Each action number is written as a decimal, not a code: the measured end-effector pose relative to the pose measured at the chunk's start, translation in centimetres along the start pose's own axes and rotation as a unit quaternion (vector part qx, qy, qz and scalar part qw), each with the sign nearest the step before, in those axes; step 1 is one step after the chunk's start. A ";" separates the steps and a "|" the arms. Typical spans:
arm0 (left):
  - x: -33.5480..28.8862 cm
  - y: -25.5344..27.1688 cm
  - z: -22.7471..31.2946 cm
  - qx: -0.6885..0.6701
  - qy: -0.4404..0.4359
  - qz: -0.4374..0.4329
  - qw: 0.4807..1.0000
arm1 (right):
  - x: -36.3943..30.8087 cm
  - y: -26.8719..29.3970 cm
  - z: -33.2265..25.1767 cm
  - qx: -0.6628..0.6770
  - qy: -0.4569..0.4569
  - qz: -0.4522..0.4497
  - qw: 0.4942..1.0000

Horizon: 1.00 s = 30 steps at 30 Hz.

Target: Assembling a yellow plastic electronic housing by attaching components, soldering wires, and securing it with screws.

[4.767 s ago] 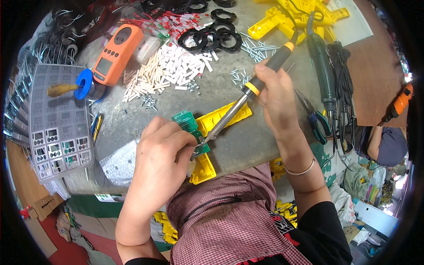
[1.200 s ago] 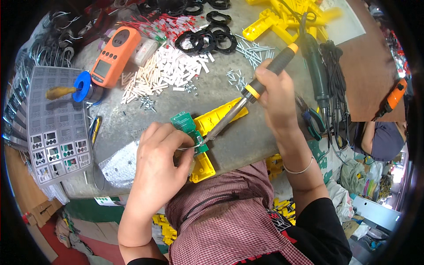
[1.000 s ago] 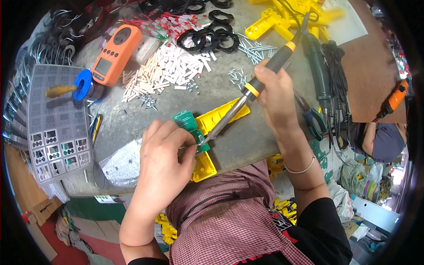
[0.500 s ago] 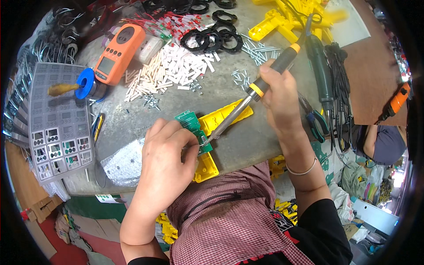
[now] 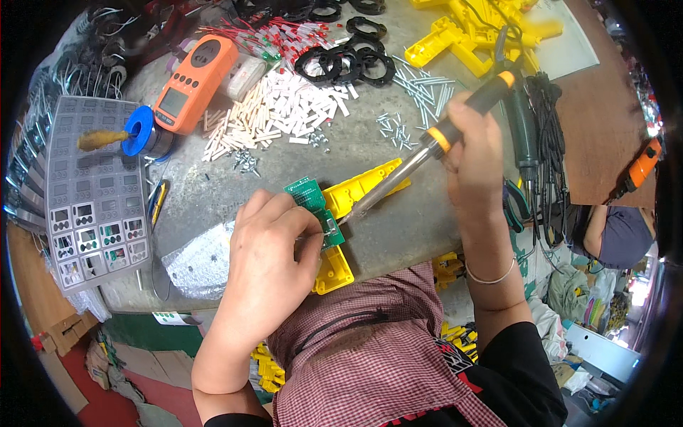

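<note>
My left hand (image 5: pixel 274 256) is closed with fingertips pinched on a green circuit board (image 5: pixel 307 195) that lies over a yellow plastic casing (image 5: pixel 370 185). My right hand (image 5: pixel 475 146) grips a soldering iron (image 5: pixel 469 107) with a black and yellow handle. Its metal shaft slants down to the left, and the tip is close to the board's right edge; I cannot tell whether they touch. The left fingers hide part of the board. Beyond the left hand lies a bubble-wrap piece (image 5: pixel 201 263).
White and cream small sticks (image 5: pixel 277 107), screws (image 5: pixel 398 132) and black rings (image 5: pixel 341 64) lie across the far bench. An orange meter (image 5: pixel 196 85), a blue solder spool (image 5: pixel 144 133) and a grey tray (image 5: pixel 92 185) stand left. Pliers (image 5: pixel 516 203) and a dark-handled tool (image 5: pixel 523 135) lie right.
My right hand has moved right and slightly up, drawing the soldering iron's tip back from my left fingertips toward the board's right edge. The left hand keeps its pinch on the board.
</note>
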<state>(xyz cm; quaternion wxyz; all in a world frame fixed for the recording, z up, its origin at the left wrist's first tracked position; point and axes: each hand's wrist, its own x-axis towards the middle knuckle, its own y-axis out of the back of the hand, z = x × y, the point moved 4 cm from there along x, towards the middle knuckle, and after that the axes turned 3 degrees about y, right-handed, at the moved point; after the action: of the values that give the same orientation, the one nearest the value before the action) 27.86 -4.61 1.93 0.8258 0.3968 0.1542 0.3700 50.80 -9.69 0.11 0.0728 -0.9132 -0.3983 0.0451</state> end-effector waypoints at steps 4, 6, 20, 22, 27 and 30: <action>0.1 0.1 0.0 -0.001 -0.003 -0.001 1.000 | 0.6 -0.9 -3.2 0.000 0.087 0.034 0.996; 0.2 0.4 0.0 0.002 -0.010 0.009 1.000 | 1.8 -2.0 -4.2 0.034 0.132 -0.018 0.991; -0.4 -0.2 0.2 -0.003 -0.053 0.013 0.999 | 11.7 -20.1 -1.3 -0.037 0.370 -0.147 0.916; -0.5 -0.5 -0.3 -0.005 -0.039 0.016 0.999 | 12.6 -21.5 0.4 -0.212 0.481 -0.123 0.842; -1.9 -0.4 -1.0 0.009 -0.050 -0.006 0.999 | 10.8 -20.2 2.6 -0.313 0.342 -0.157 0.872; -2.5 -0.5 -1.7 0.005 -0.111 -0.022 0.994 | 7.6 -13.4 0.2 -0.311 0.382 -0.168 0.854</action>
<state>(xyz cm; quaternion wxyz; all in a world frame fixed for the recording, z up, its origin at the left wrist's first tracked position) 25.50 -5.75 0.41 0.8436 0.4364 0.0723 0.3045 46.27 4.87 1.95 -0.0624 -0.7529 -0.4800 -0.4461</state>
